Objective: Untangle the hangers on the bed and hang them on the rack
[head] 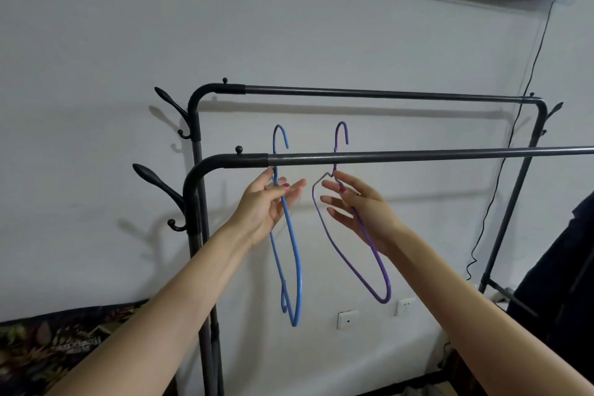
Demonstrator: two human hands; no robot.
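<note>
Head view: rack [418, 156] right end cut off

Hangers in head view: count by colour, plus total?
blue hanger: 1, held in left hand
purple hanger: 1, held in right hand
Total: 2, neither hooked on the rack yet

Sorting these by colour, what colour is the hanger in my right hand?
Purple hanger, seen in the head view.
</note>
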